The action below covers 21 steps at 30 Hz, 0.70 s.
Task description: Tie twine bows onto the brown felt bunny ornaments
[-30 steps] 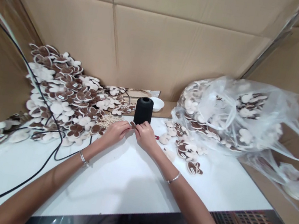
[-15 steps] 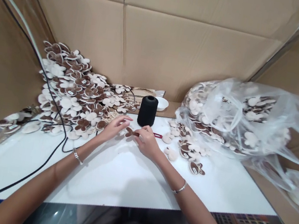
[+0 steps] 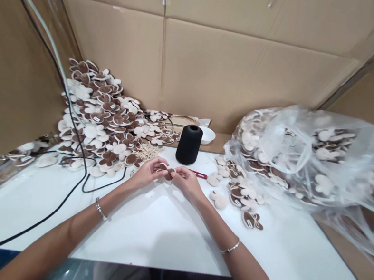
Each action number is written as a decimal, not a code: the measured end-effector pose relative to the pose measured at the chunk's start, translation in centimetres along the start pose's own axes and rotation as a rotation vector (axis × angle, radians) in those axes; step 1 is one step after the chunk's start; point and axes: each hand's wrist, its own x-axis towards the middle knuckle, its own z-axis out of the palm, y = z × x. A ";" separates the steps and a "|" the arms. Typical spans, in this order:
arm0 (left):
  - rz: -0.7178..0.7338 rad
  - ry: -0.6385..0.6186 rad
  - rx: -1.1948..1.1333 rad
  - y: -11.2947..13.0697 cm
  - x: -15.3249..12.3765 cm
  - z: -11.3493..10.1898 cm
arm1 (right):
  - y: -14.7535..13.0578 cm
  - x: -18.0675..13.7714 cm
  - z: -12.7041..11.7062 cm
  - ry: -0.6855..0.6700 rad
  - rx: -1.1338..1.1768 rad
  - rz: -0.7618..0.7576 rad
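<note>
White bench [image 3: 155,236] runs across the frame, and two forearms reach over it to the centre. The left hand [image 3: 146,174] and right hand [image 3: 186,183] both pinch one small brown-and-cream fabric piece [image 3: 167,173] between their fingertips, seemingly to keep it steady and raised for close handling. Just beyond stand one black thread cone [image 3: 189,145] and one red clip [image 3: 199,174]. Loose pieces [image 3: 242,195] lie to the right, too many to count, and a heap [image 3: 102,127] rises at upper left. Farthest, one white bowl [image 3: 207,136] and one plastic bag [image 3: 301,150] of pieces sit against cardboard walls [image 3: 241,77].
</note>
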 end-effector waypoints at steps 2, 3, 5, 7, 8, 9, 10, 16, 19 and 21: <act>-0.008 0.011 -0.031 0.1 -0.1 0.1 | 0.4 0.1 0.0 0.028 0.001 0.000; -0.017 0.019 -0.041 0.2 -0.2 0.1 | 0.6 0.2 0.0 0.040 -0.003 -0.009; -0.052 0.019 -0.028 0.4 -0.4 0.2 | 0.9 0.2 0.0 0.060 -0.004 -0.015; -0.100 0.003 0.036 0.8 -0.5 0.2 | 1.1 0.1 0.1 0.063 -0.006 -0.003; -0.118 -0.008 0.078 0.9 -0.5 0.2 | 1.1 0.1 0.1 0.052 -0.006 0.003; -0.126 -0.016 0.122 1.0 -0.5 0.2 | 1.1 0.1 0.2 0.030 -0.002 0.011; -0.119 -0.019 0.162 1.1 -0.5 0.1 | 1.1 0.1 0.2 0.001 0.005 0.021; -0.060 -0.015 0.248 0.8 -0.4 0.0 | 1.3 0.6 0.2 -0.114 -0.054 0.055; -0.076 0.018 0.219 0.3 -0.2 0.2 | 1.2 0.6 0.4 -0.083 -0.097 -0.022; -0.071 0.060 0.207 -0.2 -0.2 0.3 | 1.0 0.4 0.7 -0.016 -0.202 -0.080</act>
